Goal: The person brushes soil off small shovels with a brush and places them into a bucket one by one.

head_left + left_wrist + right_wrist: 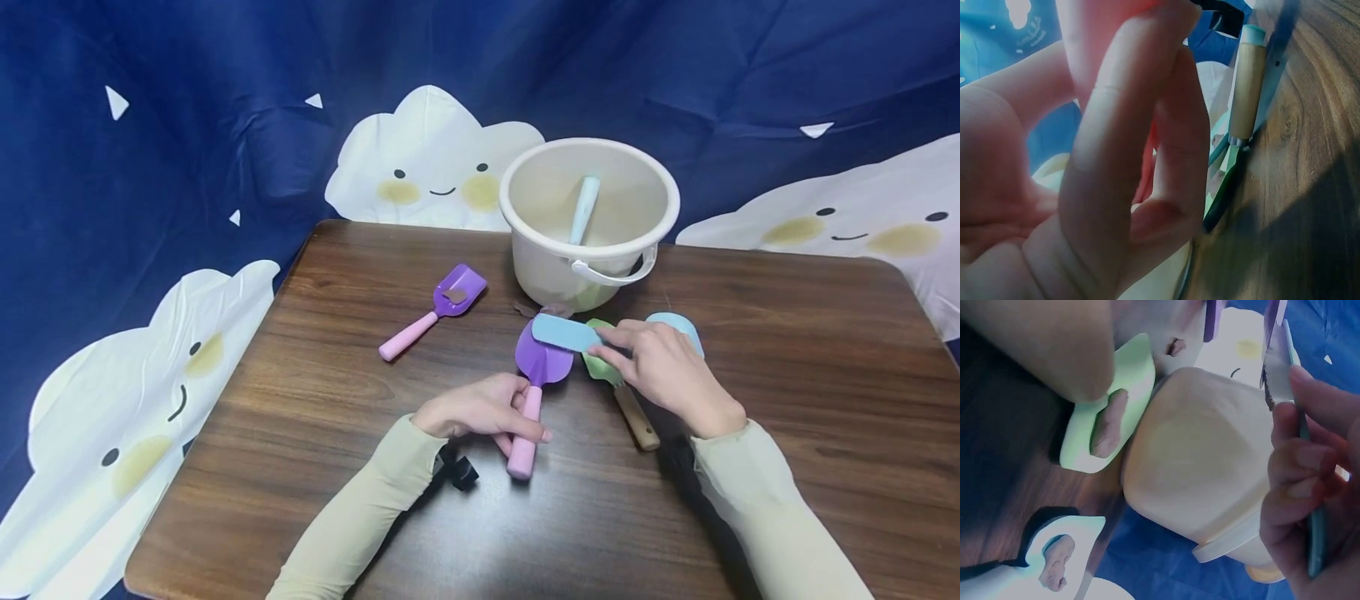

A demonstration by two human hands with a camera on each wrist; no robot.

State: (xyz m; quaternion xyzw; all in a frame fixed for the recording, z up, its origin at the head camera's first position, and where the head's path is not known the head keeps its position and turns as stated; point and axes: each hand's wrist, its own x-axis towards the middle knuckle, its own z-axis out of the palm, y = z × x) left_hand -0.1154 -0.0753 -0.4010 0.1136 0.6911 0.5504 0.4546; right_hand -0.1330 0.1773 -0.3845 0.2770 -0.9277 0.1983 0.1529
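My left hand (487,412) grips the pink handle of a purple toy shovel (543,362), its rounded blade pointing away from me. My right hand (663,367) pinches a flat, light blue scraper (562,332), which lies across the upper part of that blade; whether they touch is unclear. Brown clay-like bits (557,309) show just beyond the blade. Beside the right hand are a green scoop (602,367) with a wooden handle and a pale blue scoop (681,327), partly covered by the hand. In the right wrist view, both the green scoop (1135,369) and pale blue scoop (1088,531) carry brown lumps.
A cream bucket (551,271) stands at the table's back edge, a light blue handle (584,208) leaning inside. A smaller purple shovel (468,283) with a brown lump lies left of it. A small black object (463,474) sits near the left sleeve on the wooden table (300,467).
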